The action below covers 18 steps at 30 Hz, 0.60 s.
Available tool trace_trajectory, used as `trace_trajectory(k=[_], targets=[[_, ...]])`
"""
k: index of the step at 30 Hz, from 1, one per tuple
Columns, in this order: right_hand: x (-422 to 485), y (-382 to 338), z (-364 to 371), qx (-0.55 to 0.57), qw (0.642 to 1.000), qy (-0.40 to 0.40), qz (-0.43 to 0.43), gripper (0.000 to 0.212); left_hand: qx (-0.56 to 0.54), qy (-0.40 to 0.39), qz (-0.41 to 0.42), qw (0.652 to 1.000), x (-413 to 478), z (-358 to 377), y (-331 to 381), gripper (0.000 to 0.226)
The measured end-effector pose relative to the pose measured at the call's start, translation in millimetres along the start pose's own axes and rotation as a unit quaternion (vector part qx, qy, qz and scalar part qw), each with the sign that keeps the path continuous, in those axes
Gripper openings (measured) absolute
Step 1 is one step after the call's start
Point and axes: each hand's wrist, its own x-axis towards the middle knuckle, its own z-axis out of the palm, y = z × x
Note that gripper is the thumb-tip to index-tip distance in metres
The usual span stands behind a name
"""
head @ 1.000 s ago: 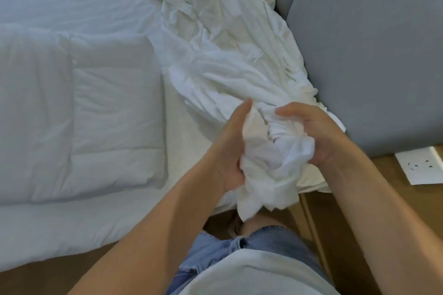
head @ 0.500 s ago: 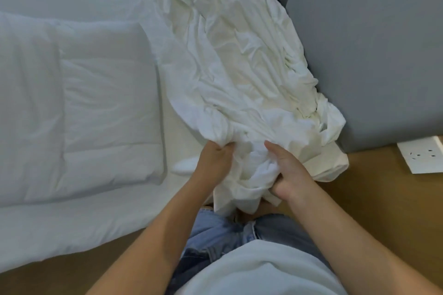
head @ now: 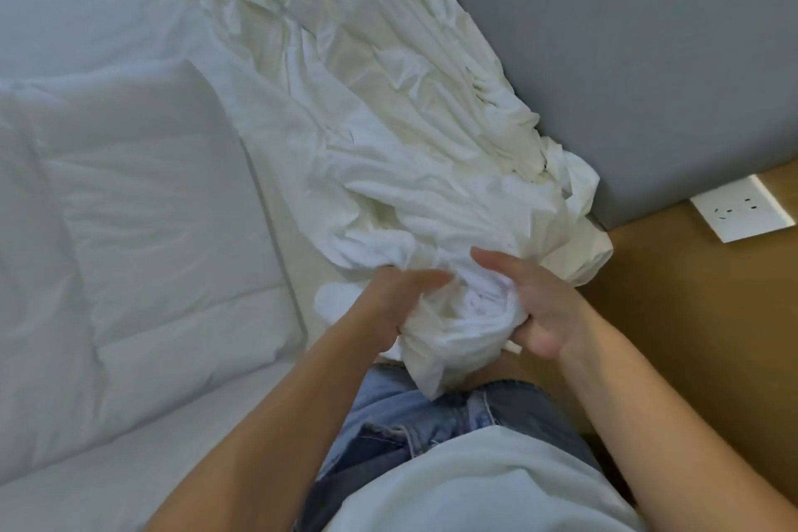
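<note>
Sheet [head: 367, 134] lies on the bed [head: 77, 4], pillow [head: 142, 207] left, headboard [head: 626, 56] right, socket [head: 740, 207] beyond

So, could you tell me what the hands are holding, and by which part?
Both the left hand and right hand grip the crumpled white sheet by its bunched near end.

Facing inward, left hand [head: 388, 303] and right hand [head: 537, 307] curl fingers.

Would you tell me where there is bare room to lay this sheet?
Free: the bed beyond the pillow and along its near edge. Only a narrow strip between pillow and sheet. Crowded by the headboard, where left hand and right hand grip the sheet.
</note>
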Motion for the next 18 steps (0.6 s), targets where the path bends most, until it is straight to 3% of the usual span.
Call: trace_trajectory(k=[2,4,5,6,7,9,11,13,16,18], targets=[[5,21,-6,-0.195,0.978,0.065,-0.043,0.054,0.066,0.07,0.061,0.993,5,10,-1,0.009],[20,33,-19,-0.442,0.876,0.153,-0.119,0.036,0.083,0.101,0.132,0.983,4,18,-9,0.019],[28,34,-26,-0.509,0.825,0.199,-0.143,0.025,0.079,0.106,0.157,0.979,3,21,-13,0.02],[33,32,-31,-0.516,0.807,0.238,-0.159,0.019,0.069,0.104,0.174,0.977,2,22,-16,0.016],[38,27,-35,-0.478,0.819,0.268,-0.167,0.018,0.058,0.105,0.18,0.976,1,21,-15,0.009],[41,11,-39,-0.295,0.898,0.287,-0.154,0.016,0.021,0.122,0.183,0.975,3,17,-4,0.025],[41,-9,-35,-0.055,0.963,0.234,-0.123,0.024,-0.106,0.113,0.166,0.974,4,16,14,0.037],[35,-26,-23,0.151,0.969,0.148,-0.129,0.026,-0.225,0.036,0.111,0.967,-2,19,28,0.035],[23,-41,-6,0.194,0.966,0.087,-0.146,0.034,-0.224,-0.14,0.026,0.964,-19,20,35,0.045],[12,-42,0,0.14,0.982,0.049,-0.116,0.031,-0.12,-0.177,0.029,0.976,-25,15,31,0.038]])
